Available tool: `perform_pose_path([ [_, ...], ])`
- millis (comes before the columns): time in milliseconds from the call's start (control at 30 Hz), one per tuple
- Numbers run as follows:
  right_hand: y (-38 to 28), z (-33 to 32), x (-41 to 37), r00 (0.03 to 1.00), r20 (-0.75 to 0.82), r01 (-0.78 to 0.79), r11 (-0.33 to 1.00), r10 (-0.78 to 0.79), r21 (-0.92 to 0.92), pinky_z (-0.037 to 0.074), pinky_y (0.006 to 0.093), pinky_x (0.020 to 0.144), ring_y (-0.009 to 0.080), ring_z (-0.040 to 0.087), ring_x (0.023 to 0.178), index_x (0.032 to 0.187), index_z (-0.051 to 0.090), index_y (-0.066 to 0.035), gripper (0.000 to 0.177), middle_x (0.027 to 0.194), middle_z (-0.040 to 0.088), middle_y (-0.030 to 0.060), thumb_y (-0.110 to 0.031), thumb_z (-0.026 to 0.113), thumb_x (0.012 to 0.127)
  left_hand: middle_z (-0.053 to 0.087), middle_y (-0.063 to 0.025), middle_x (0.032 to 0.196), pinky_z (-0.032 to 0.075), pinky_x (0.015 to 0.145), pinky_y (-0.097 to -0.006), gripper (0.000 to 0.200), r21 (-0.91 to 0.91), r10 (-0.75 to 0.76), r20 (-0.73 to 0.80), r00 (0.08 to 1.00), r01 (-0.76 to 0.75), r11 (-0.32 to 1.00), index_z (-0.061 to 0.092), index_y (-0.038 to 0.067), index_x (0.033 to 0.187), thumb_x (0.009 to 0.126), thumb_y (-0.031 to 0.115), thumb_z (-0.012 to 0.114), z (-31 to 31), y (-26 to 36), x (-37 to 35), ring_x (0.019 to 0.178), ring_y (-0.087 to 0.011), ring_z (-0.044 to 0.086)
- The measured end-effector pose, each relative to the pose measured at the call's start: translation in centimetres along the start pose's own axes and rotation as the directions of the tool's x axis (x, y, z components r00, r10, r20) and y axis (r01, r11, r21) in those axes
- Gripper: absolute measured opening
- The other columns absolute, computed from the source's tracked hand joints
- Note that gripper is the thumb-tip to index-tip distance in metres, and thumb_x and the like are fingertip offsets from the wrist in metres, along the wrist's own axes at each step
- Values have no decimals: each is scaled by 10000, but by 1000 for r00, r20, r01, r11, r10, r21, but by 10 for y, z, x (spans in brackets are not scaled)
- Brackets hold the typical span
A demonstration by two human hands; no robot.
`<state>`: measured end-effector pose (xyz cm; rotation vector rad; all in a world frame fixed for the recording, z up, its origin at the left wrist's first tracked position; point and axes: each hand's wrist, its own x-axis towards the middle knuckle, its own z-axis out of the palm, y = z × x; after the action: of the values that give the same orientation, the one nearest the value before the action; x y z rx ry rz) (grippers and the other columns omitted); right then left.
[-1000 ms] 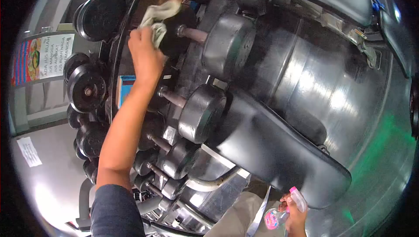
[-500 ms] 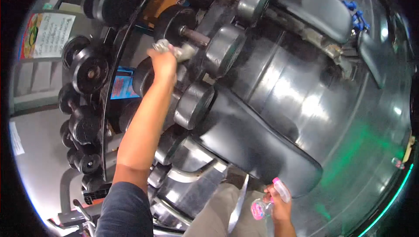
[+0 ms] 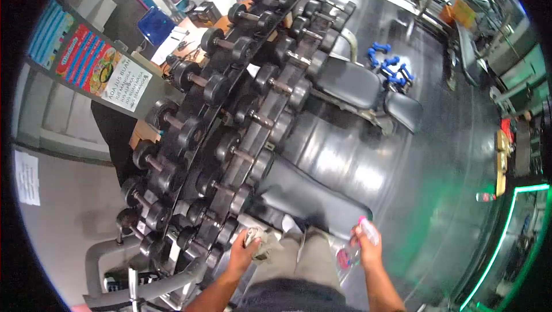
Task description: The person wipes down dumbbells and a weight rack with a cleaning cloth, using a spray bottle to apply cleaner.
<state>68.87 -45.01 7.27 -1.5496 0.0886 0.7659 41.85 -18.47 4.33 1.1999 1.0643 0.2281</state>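
My left hand (image 3: 242,256) is closed on a crumpled pale cloth (image 3: 263,244), held low in front of my legs near the lower end of the dumbbell rack. In my right hand (image 3: 368,247) is a clear spray bottle (image 3: 347,257) with a pink label and pink nozzle, my fingers wrapped round its neck and trigger. Between and beyond my hands lies a black padded bench (image 3: 313,194). To the left, black dumbbells (image 3: 234,152) with metal handles rest in rows on the rack; neither hand touches them.
A second black bench (image 3: 348,82) stands farther off, with several small blue dumbbells (image 3: 397,69) on the floor beside it. Grey machine tubing (image 3: 103,266) is at lower left. A sign (image 3: 126,85) hangs at left, and a desk (image 3: 178,41) stands behind the rack.
My left hand has drawn back from the dumbbells on the rack to near my legs, still with the cloth. The view has lifted and widened. My right hand keeps the spray bottle.
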Motion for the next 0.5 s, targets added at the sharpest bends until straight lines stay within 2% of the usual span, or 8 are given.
perform_pose_path([
  [33, -16, 1, -15, 999, -28, 16, 1000, -16, -2, 496, 298, 644, 146, 610, 653, 1079, 647, -19, 264, 892, 684, 81, -251, 704, 967, 674, -32, 1123, 505, 919, -303, 281, -64, -29, -37, 999, 27, 998, 635, 30, 1243, 986, 121, 703, 0, 12, -24, 1014, -131, 625],
  [100, -40, -1, -44, 996, -41, 82, 996, -80, 48, 486, 292, 644, 137, 604, 655, 1157, 648, -18, 278, 900, 681, 72, -234, 690, 988, 687, -63, 1128, 542, 907, -346, 318, -379, -45, -36, 998, 28, 925, 652, 25, 1242, 966, 176, 702, 10, 52, -57, 1029, -177, 661],
  [167, -66, -4, -70, 993, -36, 112, 994, -111, 14, 487, 291, 652, 137, 603, 655, 1210, 639, -14, 307, 908, 675, 68, -226, 692, 995, 694, -81, 1158, 558, 908, -366, 350, -426, -214, -2, 977, 193, 884, 645, 19, 1271, 947, 141, 699, -4, 55, -65, 1047, -213, 680],
  [267, -75, -7, -101, 986, -90, 147, 987, -142, 58, 488, 290, 656, 141, 598, 658, 1200, 641, -8, 281, 907, 672, 65, -203, 677, 1001, 700, -113, 1193, 571, 942, -401, 443, -555, -60, 123, 991, 119, 823, 609, 1, 1337, 900, 36, 669, 1, 68, -65, 1073, -260, 691],
  [300, -75, -7, -113, 984, -111, 151, 986, -143, 72, 484, 287, 654, 137, 602, 659, 1177, 643, -12, 259, 911, 676, 63, -203, 672, 1005, 689, -123, 1222, 567, 964, -409, 500, -574, -40, 226, 973, 166, 802, 575, 8, 1376, 882, -6, 651, 0, 71, -61, 1101, -258, 681],
  [367, -81, -8, -125, 977, -138, 177, 980, -164, 88, 477, 280, 650, 128, 611, 662, 1131, 645, -19, 218, 920, 683, 59, -201, 661, 1011, 676, -140, 1240, 579, 959, -429, 564, -517, 48, 294, 954, 117, 848, 550, 32, 1388, 834, -18, 646, 6, 88, -55, 1121, -273, 672],
  [433, -85, -6, -136, 974, -155, 183, 975, -163, 125, 485, 280, 653, 133, 619, 668, 1147, 643, -9, 239, 920, 685, 62, -200, 666, 1006, 674, -149, 1232, 606, 917, -437, 590, -519, 88, 367, 926, 126, 845, 548, 29, 1374, 795, -21, 652, 6, 92, -45, 1068, -297, 691],
  [500, -85, -8, -146, 974, -146, 192, 974, -174, 120, 490, 281, 656, 133, 619, 672, 1166, 642, -7, 252, 920, 685, 65, -199, 668, 1005, 675, -153, 1224, 618, 888, -442, 584, -516, 9, 403, 915, 219, 828, 562, 22, 1352, 775, -4, 641, -3, 89, -40, 1033, -304, 700],
])
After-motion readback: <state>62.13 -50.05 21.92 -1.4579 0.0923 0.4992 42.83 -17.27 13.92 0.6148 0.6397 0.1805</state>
